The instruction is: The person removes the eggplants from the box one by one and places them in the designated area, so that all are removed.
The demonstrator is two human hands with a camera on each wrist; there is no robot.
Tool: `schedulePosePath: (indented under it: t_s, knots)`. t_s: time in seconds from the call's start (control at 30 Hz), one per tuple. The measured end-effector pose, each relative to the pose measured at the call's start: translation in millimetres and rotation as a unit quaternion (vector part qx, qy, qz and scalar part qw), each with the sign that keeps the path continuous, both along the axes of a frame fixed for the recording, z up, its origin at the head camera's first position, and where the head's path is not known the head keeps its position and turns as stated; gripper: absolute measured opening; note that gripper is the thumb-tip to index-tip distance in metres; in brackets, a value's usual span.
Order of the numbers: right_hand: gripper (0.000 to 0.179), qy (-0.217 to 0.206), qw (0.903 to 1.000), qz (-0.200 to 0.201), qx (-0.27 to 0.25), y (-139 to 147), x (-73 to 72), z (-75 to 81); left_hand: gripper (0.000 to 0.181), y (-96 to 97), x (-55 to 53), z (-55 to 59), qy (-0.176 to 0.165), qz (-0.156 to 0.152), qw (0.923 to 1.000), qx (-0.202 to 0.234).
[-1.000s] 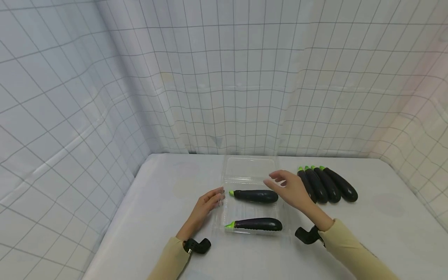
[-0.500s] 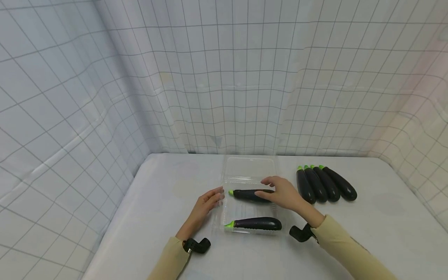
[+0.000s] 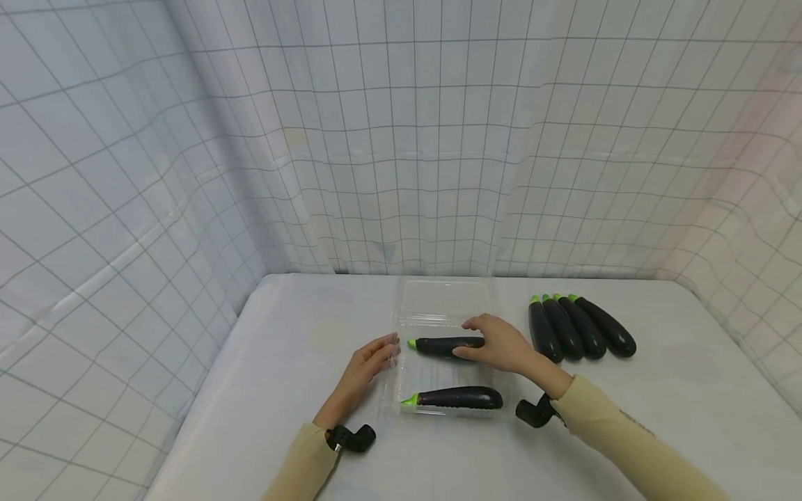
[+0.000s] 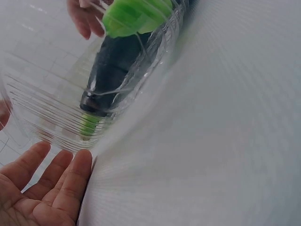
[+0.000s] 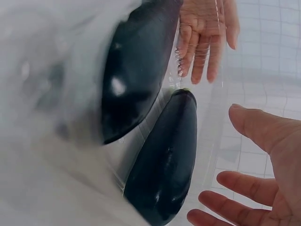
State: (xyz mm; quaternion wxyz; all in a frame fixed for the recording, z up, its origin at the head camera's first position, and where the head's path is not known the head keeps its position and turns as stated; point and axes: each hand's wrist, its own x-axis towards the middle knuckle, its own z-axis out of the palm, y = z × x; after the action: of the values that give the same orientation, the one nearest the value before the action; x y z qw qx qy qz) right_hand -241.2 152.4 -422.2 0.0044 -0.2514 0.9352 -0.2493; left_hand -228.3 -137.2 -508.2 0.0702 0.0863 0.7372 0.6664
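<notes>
A clear plastic clamshell box point(image 3: 441, 376) lies on the table with two dark eggplants in it, green stem ends to the left. My right hand point(image 3: 498, 346) reaches over the thick end of the far eggplant point(image 3: 438, 346), thumb on the near side and fingers beyond. In the right wrist view, the fingers of that hand point(image 5: 263, 174) are spread beside the eggplant point(image 5: 164, 157), with the thumb apart from it. The near eggplant point(image 3: 460, 397) lies along the front wall. Extended fingertips of my left hand point(image 3: 371, 363) rest at the box's left side, also shown in the left wrist view.
Several more eggplants point(image 3: 583, 328) lie side by side on the table, right of the box. The box's clear lid point(image 3: 446, 298) is folded back, flat toward the rear. White grid-patterned curtains point(image 3: 438, 139) enclose the white table point(image 3: 313, 320) at the back and sides.
My right hand has come down and left over the far eggplant's thick end, which it now partly covers. The left hand and both eggplants in the box have stayed in place.
</notes>
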Motion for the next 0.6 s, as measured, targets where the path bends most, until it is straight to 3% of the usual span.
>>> schedulePosePath:
  t_s: [0.2, 0.27, 0.4, 0.5, 0.6]
  knots:
    - [0.059, -0.004, 0.9995, 0.013, 0.027, -4.1, -0.1, 2.9, 0.048, -0.7, -0.6, 0.8, -0.002, -0.005, 1.0000, 0.006]
    - [0.059, -0.004, 0.9992, 0.020, 0.034, -5.8, 0.5, 4.4, 0.047, -0.3, 2.5, 8.5, -0.006, -0.013, 0.9999, 0.007]
    - [0.056, -0.007, 0.9985, 0.023, 0.049, -9.9, 0.6, 5.6, 0.049, -0.3, 2.7, 9.2, -0.005, -0.012, 0.9999, 0.005]
    - [0.055, -0.007, 0.9977, 0.020, 0.065, -11.8, -1.3, 3.8, 0.052, -0.9, -0.2, 1.2, 0.000, -0.004, 1.0000, 0.006]
    - [0.055, -0.007, 0.9969, 0.024, 0.074, -12.5, -4.4, 2.0, 0.051, -1.1, -0.4, 0.2, 0.000, -0.006, 0.9999, 0.008]
